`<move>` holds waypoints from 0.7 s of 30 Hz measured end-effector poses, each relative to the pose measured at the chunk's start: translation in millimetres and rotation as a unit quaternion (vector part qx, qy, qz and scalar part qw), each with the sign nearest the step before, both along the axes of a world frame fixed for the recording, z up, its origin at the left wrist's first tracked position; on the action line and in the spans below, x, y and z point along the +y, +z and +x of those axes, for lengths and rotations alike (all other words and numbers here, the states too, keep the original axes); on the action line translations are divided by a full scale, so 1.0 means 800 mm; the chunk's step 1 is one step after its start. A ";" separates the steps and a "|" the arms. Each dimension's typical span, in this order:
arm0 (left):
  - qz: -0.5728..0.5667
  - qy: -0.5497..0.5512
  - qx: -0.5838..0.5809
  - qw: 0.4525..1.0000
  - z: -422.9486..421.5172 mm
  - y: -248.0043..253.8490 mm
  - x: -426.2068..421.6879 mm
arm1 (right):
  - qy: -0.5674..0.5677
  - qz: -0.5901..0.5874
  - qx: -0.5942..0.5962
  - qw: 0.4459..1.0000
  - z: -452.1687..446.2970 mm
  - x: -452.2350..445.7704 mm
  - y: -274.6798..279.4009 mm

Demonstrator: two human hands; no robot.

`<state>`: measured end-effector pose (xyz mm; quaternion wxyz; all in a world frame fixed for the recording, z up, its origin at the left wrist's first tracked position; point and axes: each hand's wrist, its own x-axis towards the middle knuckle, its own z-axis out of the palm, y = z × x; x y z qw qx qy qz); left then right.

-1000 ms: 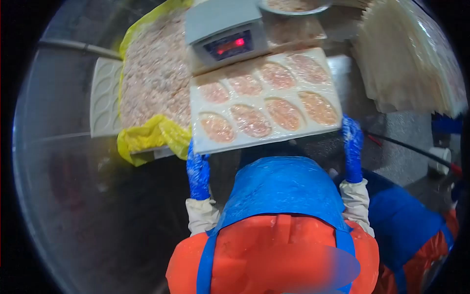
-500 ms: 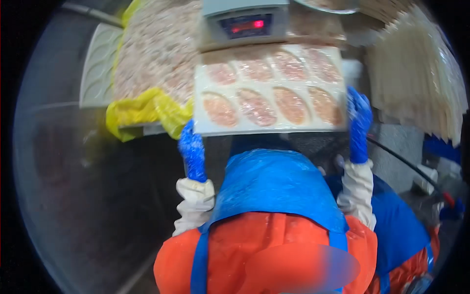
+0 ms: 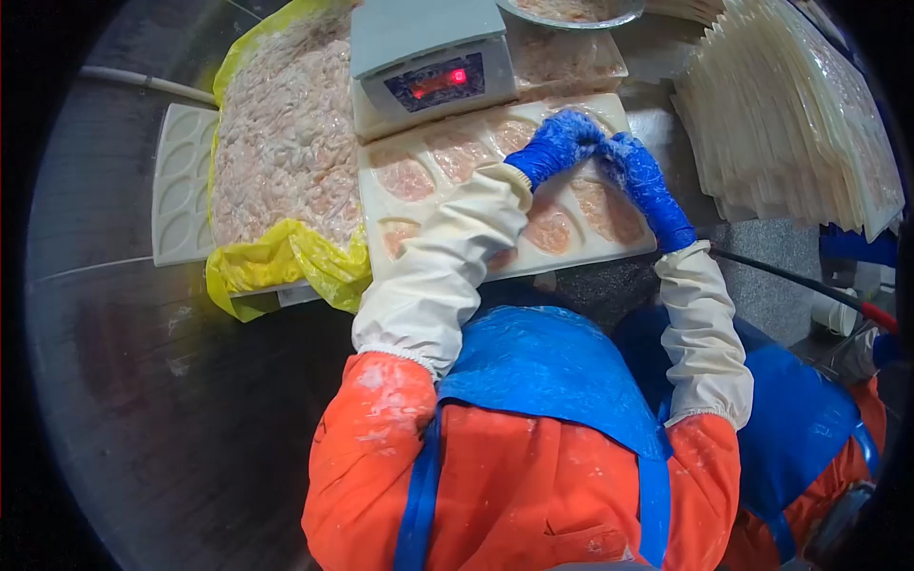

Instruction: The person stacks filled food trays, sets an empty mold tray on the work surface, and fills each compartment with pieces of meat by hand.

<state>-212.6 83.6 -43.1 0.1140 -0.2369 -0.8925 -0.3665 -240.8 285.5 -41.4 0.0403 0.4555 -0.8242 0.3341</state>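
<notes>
1. A white rectangular tray (image 3: 583,250), pale pink meat (image 3: 549,229) in its oval hollows, lies just in front of the grey boxy scale (image 3: 430,46).
2. Blue-gloved left hand (image 3: 568,141) and blue-gloved right hand (image 3: 630,164) meet over its far-right part, fingers curled; I cannot tell whether either grips anything.

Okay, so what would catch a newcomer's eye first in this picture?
Probably the blue-gloved left hand and blue-gloved right hand, close together over the far right part of a white rectangular tray filled with pink, meat-like ovals. Just beyond the tray, a red readout glows on a grey boxy device. To the left, a pale pink, lumpy heap lies in crumpled yellow plastic sheeting.
</notes>
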 end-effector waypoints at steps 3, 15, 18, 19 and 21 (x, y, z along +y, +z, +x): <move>-0.013 0.035 0.051 0.998 -0.016 -0.027 0.006 | -0.046 0.165 0.037 0.984 -0.009 0.002 -0.009; -0.004 0.057 0.027 0.998 -0.011 -0.014 0.007 | -0.144 -0.118 -0.386 0.903 -0.005 0.047 -0.027; 0.019 0.054 0.032 0.998 -0.008 -0.009 0.006 | -0.120 -0.064 0.033 0.990 -0.005 0.084 -0.028; 0.039 0.050 0.036 0.997 -0.005 -0.007 0.007 | -0.152 -0.061 0.056 0.985 -0.002 0.087 -0.028; -0.001 0.064 0.056 0.996 -0.001 -0.002 0.009 | -0.145 -0.025 0.006 0.989 0.011 0.080 0.010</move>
